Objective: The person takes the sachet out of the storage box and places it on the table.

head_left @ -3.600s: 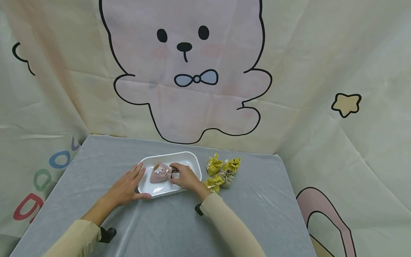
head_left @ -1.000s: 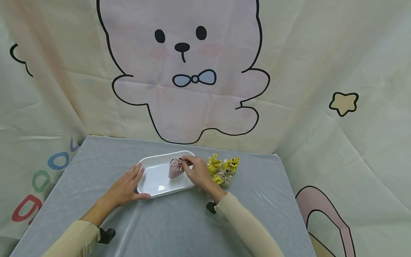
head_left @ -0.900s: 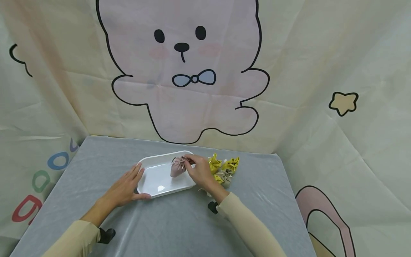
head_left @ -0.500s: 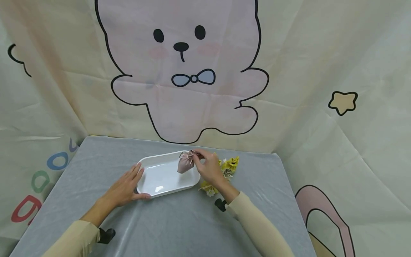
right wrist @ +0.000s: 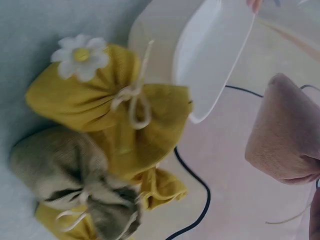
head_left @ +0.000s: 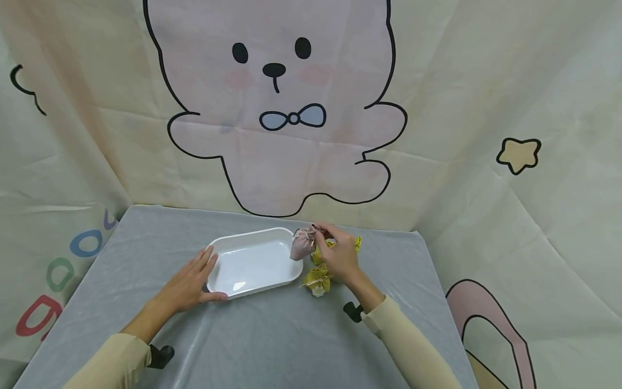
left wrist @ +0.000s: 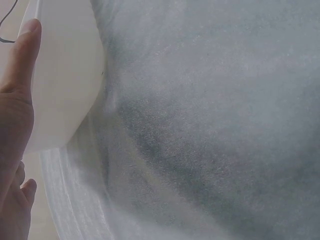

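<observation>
Right hand (head_left: pixel 340 257) pinches the gathered neck of a small pink drawstring pouch (head_left: pixel 302 245), which hangs clear of the desk (head_left: pixel 272 335) just past the right end of the white oblong tray (head_left: pixel 221 254), above the cluster of pouches there. Left hand (head_left: pixel 187 281) lies flat and released on the desk, fingers straight, with the thumb against the tray's near rim and the fingertips alongside its left end; the left wrist view confirms a finger laid along the tray wall. Tray interior shows only bare white surface. Beside the tray's right end lie yellow pouches (right wrist: pixel 107 105), one bearing a white daisy (right wrist: pixel 80 55), together with one olive-grey pouch (right wrist: pixel 70 172), all touching one another. Desk carries a grey cloth. Behind it hangs a backdrop printed with a cartoon bear (head_left: pixel 282 108).
</observation>
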A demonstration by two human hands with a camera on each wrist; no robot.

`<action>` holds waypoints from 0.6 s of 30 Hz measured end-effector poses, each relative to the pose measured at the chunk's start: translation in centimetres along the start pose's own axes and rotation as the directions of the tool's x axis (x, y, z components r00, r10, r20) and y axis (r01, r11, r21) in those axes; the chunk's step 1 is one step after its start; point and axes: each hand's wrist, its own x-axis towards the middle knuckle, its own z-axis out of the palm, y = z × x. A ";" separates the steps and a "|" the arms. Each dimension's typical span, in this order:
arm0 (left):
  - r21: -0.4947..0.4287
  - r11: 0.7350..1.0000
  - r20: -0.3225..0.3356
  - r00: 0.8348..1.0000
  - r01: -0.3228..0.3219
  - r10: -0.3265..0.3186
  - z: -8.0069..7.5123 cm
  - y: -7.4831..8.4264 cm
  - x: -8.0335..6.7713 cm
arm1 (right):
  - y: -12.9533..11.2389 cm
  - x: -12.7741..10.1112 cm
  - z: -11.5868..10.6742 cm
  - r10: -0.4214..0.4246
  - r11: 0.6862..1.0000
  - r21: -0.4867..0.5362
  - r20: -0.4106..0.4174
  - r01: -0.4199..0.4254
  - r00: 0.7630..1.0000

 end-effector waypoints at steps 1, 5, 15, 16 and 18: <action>0.004 1.000 -0.001 1.000 0.001 -0.001 0.0 0.0 0.0 | 0.1 -0.1 -0.2 -0.012 1.000 -0.005 -0.012 0.012 1.000; 0.002 1.000 -0.001 1.000 0.001 -0.001 0.1 -0.2 0.0 | 0.8 -0.5 -1.2 -0.046 0.999 -0.018 -0.060 0.045 0.997; -0.001 1.000 -0.002 1.000 0.000 0.000 0.2 -0.3 0.0 | 2.8 -2.6 -4.3 -0.034 0.994 -0.109 -0.130 0.020 0.991; -0.003 1.000 -0.001 1.000 0.001 -0.001 0.2 -0.3 0.0 | 3.0 -2.8 -4.6 -0.032 0.993 -0.115 -0.136 0.016 0.990; -0.008 1.000 0.003 1.000 0.006 -0.006 0.2 -0.3 0.0 | 3.4 -3.1 -5.2 -0.030 0.992 -0.129 -0.151 0.010 0.988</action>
